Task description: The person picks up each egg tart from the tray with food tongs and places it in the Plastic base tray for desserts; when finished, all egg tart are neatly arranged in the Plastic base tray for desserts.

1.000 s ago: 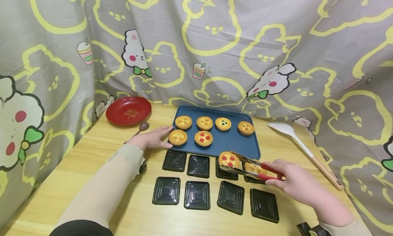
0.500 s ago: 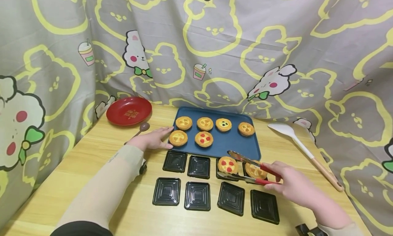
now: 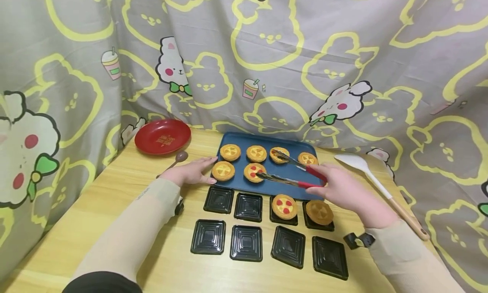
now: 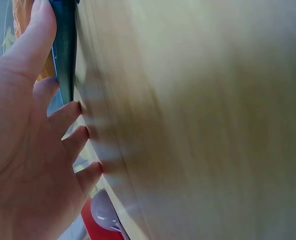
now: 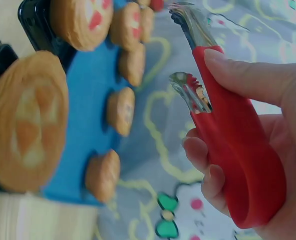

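My right hand [image 3: 340,183] grips red-handled metal tongs [image 5: 238,145]. The tongs are spread above the blue tray [image 3: 280,185]. In the head view, one tip overlaps the dark-dotted egg tart [image 3: 284,150] and the other a red-topped tart [image 3: 251,171]; neither tart appears pinched. My left hand [image 3: 189,173] touches the tray's left edge, its fingertips down on the tabletop and its thumb against the rim. Nearer me, another red-topped tart [image 3: 284,206] and a plain-looking tart [image 3: 319,212] each sit on a black square plate. More tarts stand on the tray.
Several bare black square plates [image 3: 246,242] lie in rows before the tray. Left are a red plate [image 3: 163,136] and a brown spoon [image 3: 181,156], partly behind the left hand. A white, wooden-handled spatula [image 3: 375,183] lies right. A patterned curtain [image 3: 213,39] hangs behind.
The tongs lowered the red-topped tart onto a black plate and opened around it. My right hand then carried the spread tongs away over the tray. My left hand stays at the tray's edge.
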`<state>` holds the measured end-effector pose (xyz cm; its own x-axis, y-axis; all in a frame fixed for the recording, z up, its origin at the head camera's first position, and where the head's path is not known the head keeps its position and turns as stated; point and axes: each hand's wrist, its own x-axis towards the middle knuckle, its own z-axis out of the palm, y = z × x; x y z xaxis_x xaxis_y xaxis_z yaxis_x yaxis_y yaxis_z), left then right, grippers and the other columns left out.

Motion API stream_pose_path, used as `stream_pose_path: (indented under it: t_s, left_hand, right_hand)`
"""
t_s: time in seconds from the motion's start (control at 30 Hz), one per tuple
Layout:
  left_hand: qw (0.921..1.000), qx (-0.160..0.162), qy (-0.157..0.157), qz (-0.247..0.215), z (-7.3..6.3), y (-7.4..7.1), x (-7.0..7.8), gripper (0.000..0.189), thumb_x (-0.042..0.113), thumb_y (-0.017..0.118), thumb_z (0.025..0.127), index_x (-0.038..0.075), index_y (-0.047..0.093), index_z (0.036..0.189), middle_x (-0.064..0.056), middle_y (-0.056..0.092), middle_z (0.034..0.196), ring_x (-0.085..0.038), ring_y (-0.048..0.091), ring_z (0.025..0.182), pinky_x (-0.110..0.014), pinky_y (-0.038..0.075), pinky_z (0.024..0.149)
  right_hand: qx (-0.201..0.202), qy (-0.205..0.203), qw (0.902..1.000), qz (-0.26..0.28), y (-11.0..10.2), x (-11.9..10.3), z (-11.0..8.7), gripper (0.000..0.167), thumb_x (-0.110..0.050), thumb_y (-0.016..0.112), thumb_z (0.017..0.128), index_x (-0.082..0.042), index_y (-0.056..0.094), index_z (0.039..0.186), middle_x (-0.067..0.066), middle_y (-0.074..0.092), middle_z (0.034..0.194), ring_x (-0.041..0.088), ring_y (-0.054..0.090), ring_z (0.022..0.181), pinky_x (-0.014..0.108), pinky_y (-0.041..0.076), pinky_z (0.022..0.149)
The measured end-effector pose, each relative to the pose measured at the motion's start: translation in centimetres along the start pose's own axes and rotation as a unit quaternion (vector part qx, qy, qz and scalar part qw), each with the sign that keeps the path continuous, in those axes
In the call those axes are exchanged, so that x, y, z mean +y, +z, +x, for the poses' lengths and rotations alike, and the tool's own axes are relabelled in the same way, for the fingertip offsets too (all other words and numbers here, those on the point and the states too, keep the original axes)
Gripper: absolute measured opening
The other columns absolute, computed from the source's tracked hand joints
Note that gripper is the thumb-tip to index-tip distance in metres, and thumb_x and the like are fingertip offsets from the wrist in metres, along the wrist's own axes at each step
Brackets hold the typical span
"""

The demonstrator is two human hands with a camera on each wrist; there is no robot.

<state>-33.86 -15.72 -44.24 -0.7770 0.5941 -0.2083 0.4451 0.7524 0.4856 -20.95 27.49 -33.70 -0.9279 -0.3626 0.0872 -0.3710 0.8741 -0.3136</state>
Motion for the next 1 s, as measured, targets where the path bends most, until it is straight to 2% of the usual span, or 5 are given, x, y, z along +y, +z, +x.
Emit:
stream_pose_path:
  t_s: [0.1, 0.2, 0.5, 0.8, 1.0]
  left_hand:
    - [1.0000, -0.001, 0.004, -0.008, 0.0, 0.0, 0.4, 0.094, 0.045, 0.069, 0.091, 0.011, 0.014, 0.160, -0.021, 0.013, 0.162, -0.040, 0.011, 0.147, -0.056, 0.013, 0.116]
    - [1.0000, -0.003, 0.005, -0.008, 0.2, 0.0, 0.6, 0.094, 0.045, 0.069, 0.091, 0.010, 0.014, 0.160, -0.021, 0.014, 0.161, -0.040, 0.011, 0.147, -0.056, 0.014, 0.116]
    - [0.9998, 0.000, 0.016, 0.007, 0.5, 0.1, 0.3, 0.094, 0.044, 0.069, 0.092, 0.007, 0.015, 0.159, -0.023, 0.016, 0.161, -0.041, 0.013, 0.146, -0.054, 0.014, 0.116]
    - [1.0000, 0.000, 0.004, 0.005, 0.1, -0.1, 0.3, 0.094, 0.045, 0.069, 0.091, 0.008, 0.014, 0.159, -0.022, 0.015, 0.161, -0.040, 0.012, 0.147, -0.054, 0.014, 0.116]
    - [1.0000, 0.000, 0.004, 0.004, -0.1, 0.0, 0.2, 0.094, 0.045, 0.068, 0.092, 0.008, 0.014, 0.159, -0.023, 0.015, 0.161, -0.041, 0.012, 0.147, -0.055, 0.014, 0.116]
  right_hand:
    - [-0.017, 0.000, 0.9997, -0.014, 1.3, -0.4, 1.6, 0.071, -0.039, 0.082, 0.081, -0.002, 0.058, 0.137, 0.014, 0.064, 0.112, 0.026, 0.058, 0.087, 0.043, 0.050, 0.072]
    - [-0.032, 0.009, 0.9992, -0.025, 2.3, -0.8, 2.4, 0.072, -0.041, 0.082, 0.081, -0.001, 0.058, 0.136, 0.021, 0.059, 0.127, 0.031, 0.060, 0.098, 0.048, 0.051, 0.080]
    - [-0.054, 0.022, 0.9977, -0.033, 4.1, -1.2, 3.5, 0.067, -0.036, 0.081, 0.083, 0.000, 0.058, 0.136, 0.015, 0.062, 0.120, 0.025, 0.062, 0.092, 0.046, 0.053, 0.079]
    - [-0.037, 0.013, 0.9988, -0.031, 4.5, -1.7, 3.4, 0.058, -0.031, 0.080, 0.085, -0.003, 0.062, 0.133, 0.013, 0.064, 0.119, 0.023, 0.062, 0.088, 0.045, 0.053, 0.078]
    - [-0.015, -0.012, 0.9998, -0.011, 3.9, -2.4, 2.4, 0.059, -0.031, 0.082, 0.083, -0.005, 0.063, 0.133, 0.008, 0.065, 0.109, 0.021, 0.060, 0.082, 0.040, 0.052, 0.071]
